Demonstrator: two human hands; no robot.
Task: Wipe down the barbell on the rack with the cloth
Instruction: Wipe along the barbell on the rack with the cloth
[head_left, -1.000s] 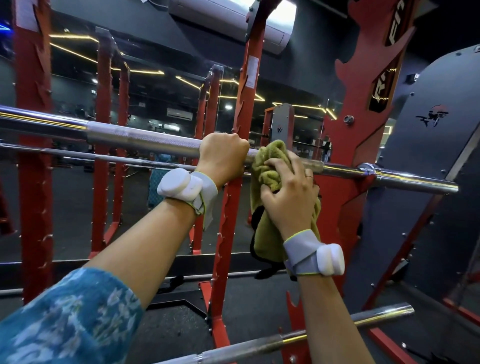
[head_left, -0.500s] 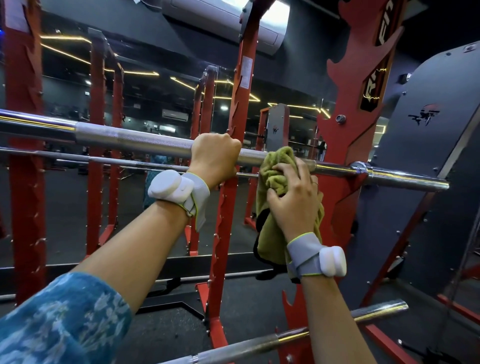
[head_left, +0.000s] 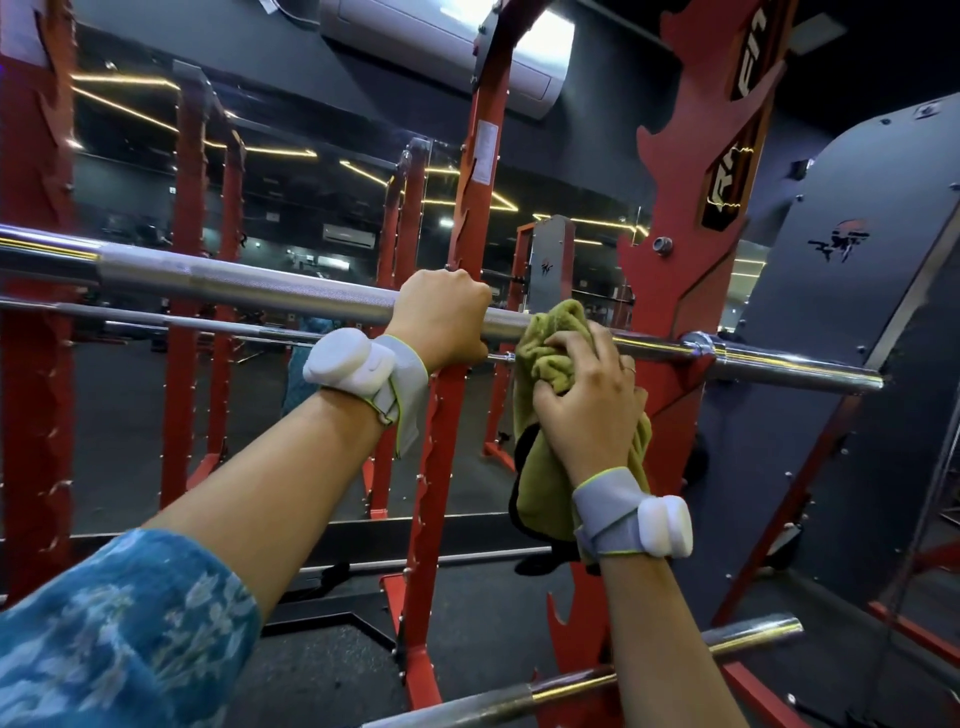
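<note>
**Head view, gym bay.** A steel barbell (head_left: 234, 283) lies level across a red rack (head_left: 691, 218). Its knurled shaft runs from the left edge of the view to a collar beside the right-hand upright, and a smooth sleeve projects beyond that. The left hand (head_left: 441, 317) is clenched overhand around the shaft, just left of the cloth. The right hand (head_left: 592, 395) grasps a bunched olive-green cloth (head_left: 545, 358) and presses it to the shaft between the left hand and the collar; the cloth's loose end hangs below the bar. Each wrist carries a grey strap with a white device (head_left: 348, 361), and a blue floral sleeve (head_left: 104, 634) covers the left upper arm. Behind the rack, a mirror wall (head_left: 322, 208) reflects more red uprights and yellow ceiling light strips. A white air-conditioning unit (head_left: 431, 36) is mounted above. A dark grey panel (head_left: 857, 312) stands at the right. The floor (head_left: 322, 670) is dark and matt, and a second steel bar (head_left: 649, 670) lies low at lower right.
</note>
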